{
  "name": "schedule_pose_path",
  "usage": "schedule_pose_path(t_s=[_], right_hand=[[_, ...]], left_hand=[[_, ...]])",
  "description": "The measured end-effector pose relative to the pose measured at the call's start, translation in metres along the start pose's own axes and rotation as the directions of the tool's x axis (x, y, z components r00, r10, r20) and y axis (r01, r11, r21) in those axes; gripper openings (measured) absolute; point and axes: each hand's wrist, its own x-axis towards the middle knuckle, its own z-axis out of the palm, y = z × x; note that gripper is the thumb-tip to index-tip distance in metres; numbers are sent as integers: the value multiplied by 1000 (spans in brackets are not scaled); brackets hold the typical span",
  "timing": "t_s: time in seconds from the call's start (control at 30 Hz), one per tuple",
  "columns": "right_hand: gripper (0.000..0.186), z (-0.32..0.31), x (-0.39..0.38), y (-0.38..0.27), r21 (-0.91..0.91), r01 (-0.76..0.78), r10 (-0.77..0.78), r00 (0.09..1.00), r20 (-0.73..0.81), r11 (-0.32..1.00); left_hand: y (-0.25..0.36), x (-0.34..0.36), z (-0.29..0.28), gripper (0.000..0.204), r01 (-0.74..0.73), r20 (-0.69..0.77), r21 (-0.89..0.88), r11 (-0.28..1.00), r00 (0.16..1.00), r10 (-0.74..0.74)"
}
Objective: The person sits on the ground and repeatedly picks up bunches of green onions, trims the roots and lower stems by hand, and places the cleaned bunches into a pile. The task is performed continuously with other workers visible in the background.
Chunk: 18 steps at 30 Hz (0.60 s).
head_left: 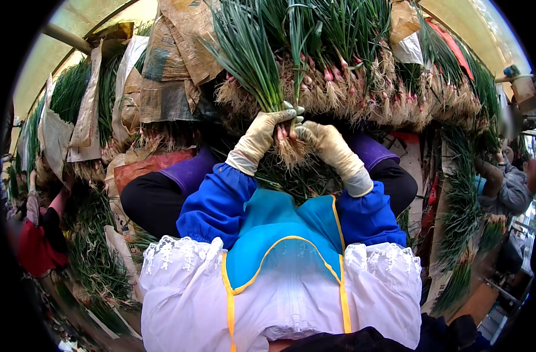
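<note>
Both hands wear pale yellowish work gloves and meet at the middle of the scene on one bunch of green onions (262, 70). The left hand (268, 129) wraps the bunch just above its roots, its fingers (288, 111) clamped round the stalks. The right hand (321, 138) lies just beside it, its fingers (300, 129) curled against the same bunch at the hairy root end (291, 149), touching the left glove. The green leaves of the bunch fan up and away to the far left.

Beyond the hands, a long pile of green onions (385, 88) lies with pinkish bulbs and pale roots facing the person. Brown paper sacks (168, 53) cover the far left of the heap. Blue sleeves (215, 205) and a blue and white apron (280, 276) fill the near part. At the right edge, another person's sleeve (511, 190) shows among more onion greens (462, 205).
</note>
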Motion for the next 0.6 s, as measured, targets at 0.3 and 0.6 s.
schedule_pose_path(t_s=[0.3, 0.6], right_hand=[[36, 4, 59, -18, -408, 45, -42, 999, 16, 912], [38, 5, 29, -33, -591, -60, -5, 994, -108, 805]], left_hand=[[-21, -20, -9, 13, -67, -30, 121, 990, 997, 71], [-37, -32, 12, 12, 15, -343, 357, 934, 932, 116]])
